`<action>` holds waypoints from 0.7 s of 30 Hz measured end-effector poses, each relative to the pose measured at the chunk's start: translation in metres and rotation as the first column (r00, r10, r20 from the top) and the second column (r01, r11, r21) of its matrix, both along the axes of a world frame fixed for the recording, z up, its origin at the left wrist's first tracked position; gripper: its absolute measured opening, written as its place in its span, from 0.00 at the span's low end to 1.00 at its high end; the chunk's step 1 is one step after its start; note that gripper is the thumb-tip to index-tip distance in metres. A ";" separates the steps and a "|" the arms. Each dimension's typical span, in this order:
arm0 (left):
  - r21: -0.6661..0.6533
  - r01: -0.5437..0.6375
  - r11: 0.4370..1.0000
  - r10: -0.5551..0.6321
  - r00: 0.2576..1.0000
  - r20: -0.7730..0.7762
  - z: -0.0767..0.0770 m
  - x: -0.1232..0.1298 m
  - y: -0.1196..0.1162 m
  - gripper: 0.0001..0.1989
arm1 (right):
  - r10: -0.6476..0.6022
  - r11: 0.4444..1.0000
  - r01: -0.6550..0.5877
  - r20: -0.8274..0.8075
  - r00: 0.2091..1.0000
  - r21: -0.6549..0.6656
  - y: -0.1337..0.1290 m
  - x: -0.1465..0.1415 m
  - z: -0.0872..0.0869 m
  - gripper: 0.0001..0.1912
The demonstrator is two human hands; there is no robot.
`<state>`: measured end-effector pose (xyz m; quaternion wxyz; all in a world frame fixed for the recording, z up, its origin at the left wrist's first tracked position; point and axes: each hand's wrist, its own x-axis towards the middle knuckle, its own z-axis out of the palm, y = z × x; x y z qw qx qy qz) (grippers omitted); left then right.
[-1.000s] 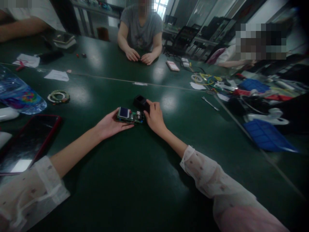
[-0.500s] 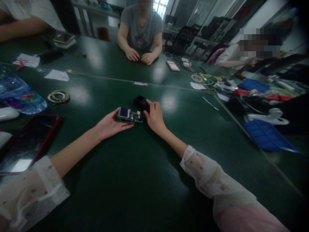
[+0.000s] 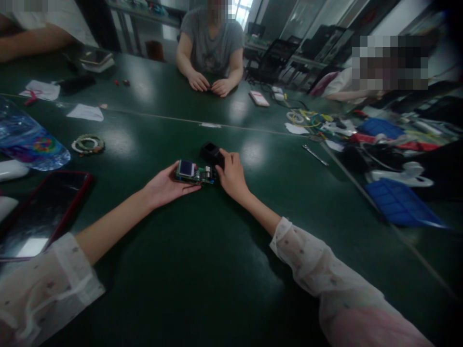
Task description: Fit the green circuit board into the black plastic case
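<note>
A green circuit board (image 3: 198,175) with a small dark screen at its left end rests in my left hand (image 3: 164,187), held between thumb and fingers. My right hand (image 3: 233,177) grips a black plastic case (image 3: 210,152), its fingertips on the case's right side. The case has a square opening on top and lies just behind the board's right end. Whether board and case touch is too small to tell. Both hands are over the middle of the dark green table (image 3: 202,260).
At the left are a red-edged phone (image 3: 47,207), a plastic bottle (image 3: 32,137) and bracelets (image 3: 88,144). A wrench (image 3: 315,154), blue trays (image 3: 401,202) and tangled cables (image 3: 311,118) lie at the right. Across the table sits a person in grey (image 3: 211,43); others sit at both sides.
The person at the far right has shifted their head and hands slightly. My hands, the circuit board and the black case look unmoved.
</note>
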<state>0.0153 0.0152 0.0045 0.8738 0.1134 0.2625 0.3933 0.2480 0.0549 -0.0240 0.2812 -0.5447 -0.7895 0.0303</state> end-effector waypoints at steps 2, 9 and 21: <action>0.000 -0.004 1.000 0.004 1.000 0.000 0.000 0.000 0.000 0.29 | -0.003 1.000 0.003 -0.002 1.000 -0.003 0.000 0.000 0.000 0.29; 0.005 0.019 1.000 -0.019 0.999 0.050 -0.002 0.000 0.000 0.30 | -0.007 1.000 0.007 -0.009 1.000 -0.010 0.001 -0.001 0.000 0.29; 0.004 -0.003 1.000 0.003 1.000 0.008 0.000 0.001 0.000 0.29 | -0.005 1.000 0.005 -0.001 1.000 -0.013 -0.001 -0.001 0.002 0.29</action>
